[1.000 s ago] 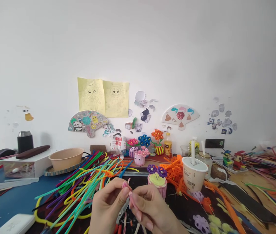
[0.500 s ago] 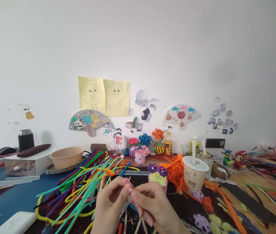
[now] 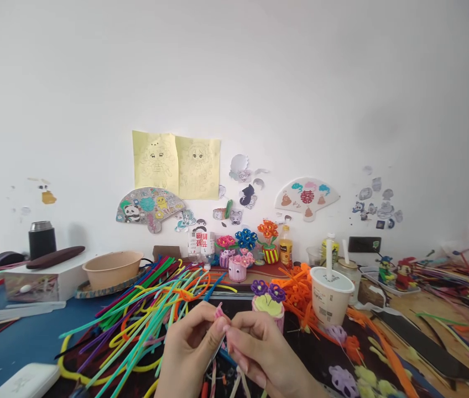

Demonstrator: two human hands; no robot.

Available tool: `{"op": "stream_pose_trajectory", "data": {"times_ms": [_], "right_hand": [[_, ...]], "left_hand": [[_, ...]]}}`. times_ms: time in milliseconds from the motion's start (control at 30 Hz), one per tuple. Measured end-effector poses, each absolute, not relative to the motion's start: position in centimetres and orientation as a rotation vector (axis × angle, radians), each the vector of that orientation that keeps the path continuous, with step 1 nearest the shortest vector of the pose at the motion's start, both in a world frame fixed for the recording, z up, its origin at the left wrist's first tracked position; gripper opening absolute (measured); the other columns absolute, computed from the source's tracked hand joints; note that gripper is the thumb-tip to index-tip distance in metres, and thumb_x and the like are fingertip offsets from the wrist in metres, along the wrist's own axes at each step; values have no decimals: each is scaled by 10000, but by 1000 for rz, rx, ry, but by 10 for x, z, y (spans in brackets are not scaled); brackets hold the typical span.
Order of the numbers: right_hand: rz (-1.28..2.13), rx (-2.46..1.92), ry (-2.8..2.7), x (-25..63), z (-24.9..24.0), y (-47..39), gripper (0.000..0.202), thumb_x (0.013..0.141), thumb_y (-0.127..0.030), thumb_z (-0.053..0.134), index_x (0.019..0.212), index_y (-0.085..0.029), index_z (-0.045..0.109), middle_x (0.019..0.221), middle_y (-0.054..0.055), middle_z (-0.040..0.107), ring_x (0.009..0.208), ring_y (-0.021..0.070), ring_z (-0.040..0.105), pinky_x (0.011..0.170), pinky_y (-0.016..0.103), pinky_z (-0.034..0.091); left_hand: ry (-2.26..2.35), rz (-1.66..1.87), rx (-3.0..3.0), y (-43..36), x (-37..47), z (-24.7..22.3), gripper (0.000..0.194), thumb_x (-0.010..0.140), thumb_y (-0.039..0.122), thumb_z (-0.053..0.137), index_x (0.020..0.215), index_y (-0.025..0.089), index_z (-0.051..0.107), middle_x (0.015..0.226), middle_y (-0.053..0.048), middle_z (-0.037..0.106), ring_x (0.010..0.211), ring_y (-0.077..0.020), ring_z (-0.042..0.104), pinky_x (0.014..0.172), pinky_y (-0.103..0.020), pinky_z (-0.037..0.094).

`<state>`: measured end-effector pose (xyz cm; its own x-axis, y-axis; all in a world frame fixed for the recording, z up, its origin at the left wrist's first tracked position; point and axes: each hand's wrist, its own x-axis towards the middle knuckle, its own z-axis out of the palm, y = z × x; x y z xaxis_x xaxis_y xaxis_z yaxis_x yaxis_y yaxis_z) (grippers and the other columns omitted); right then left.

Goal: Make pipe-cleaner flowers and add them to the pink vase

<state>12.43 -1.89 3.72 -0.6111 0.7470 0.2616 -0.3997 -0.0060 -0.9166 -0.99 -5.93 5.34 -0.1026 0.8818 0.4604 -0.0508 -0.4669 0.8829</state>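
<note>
My left hand [image 3: 193, 345] pinches a short pink pipe cleaner [image 3: 219, 311], whose tip pokes up above the thumb and forefinger. Against it my right hand [image 3: 261, 345] is closed, its thumb and forefinger meeting on the same pink piece. Most of that piece is hidden by the fingers. Just behind the hands stands a pink pot with purple pipe-cleaner flowers [image 3: 268, 298] and a pale yellow top. Below the hands, pale strips [image 3: 240, 381] hang or lie partly covered. Loose green and yellow pipe cleaners [image 3: 147, 326] spread beside my left hand.
A paper cup with a straw [image 3: 332, 296] stands right of the hands, near a heap of orange pipe cleaners [image 3: 301, 296]. Purple and yellow flower shapes [image 3: 344, 381] lie at front right. Further left are a tan bowl [image 3: 112, 268] and a white box-like device [image 3: 27, 381].
The pink tip now stands slightly higher and more upright between my fingers. Both hands stay together in nearly the same place; the view has shifted slightly.
</note>
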Motion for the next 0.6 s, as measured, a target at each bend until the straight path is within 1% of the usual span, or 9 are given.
{"op": "stream_pose_trajectory", "data": {"times_ms": [100,200,267,367,467,600], "right_hand": [[1640,-396,-1429,123,36,-20,362,772,-421,705,586,-124,615,398,-82,457,298,-8,249,299,152,136],[1523,-401,-1437,122,35,-20,390,793,-408,683,535,-132,586,398,-75,436,314,3,268,311,163,149],[1436,-450,-1464,123,35,-20,426,802,-429,662,511,-138,549,399,-80,407,307,-2,250,306,160,142],[1290,-534,-1530,124,36,-20,446,814,-472,620,530,-139,536,417,-77,397,304,-4,253,302,152,139],[1168,-588,-1606,124,37,-20,448,831,-497,572,568,-135,557,455,-58,420,320,7,289,307,152,161],[1039,-605,-1646,122,37,-21,467,846,-493,547,537,-144,519,487,-54,392,365,21,305,325,156,172]], "left_hand": [[917,1611,1421,-59,-9,54,206,730,361,716,653,174,680,666,3,601,616,-112,529,595,-189,443],[963,1618,1411,-60,-7,57,218,733,386,707,695,171,695,668,1,623,599,-103,508,559,-173,418],[1055,1665,1404,-61,-6,58,239,741,416,689,746,177,695,677,3,636,583,-99,492,537,-168,405],[1187,1752,1439,-62,-6,56,261,746,448,670,717,189,660,627,27,602,561,-100,487,522,-169,405],[1207,1769,1550,-60,-8,51,243,760,429,658,687,199,632,627,31,588,600,-120,527,569,-185,439],[1254,1696,1848,-58,-11,47,186,827,369,593,739,206,609,675,17,601,621,-137,549,584,-209,456]]}}
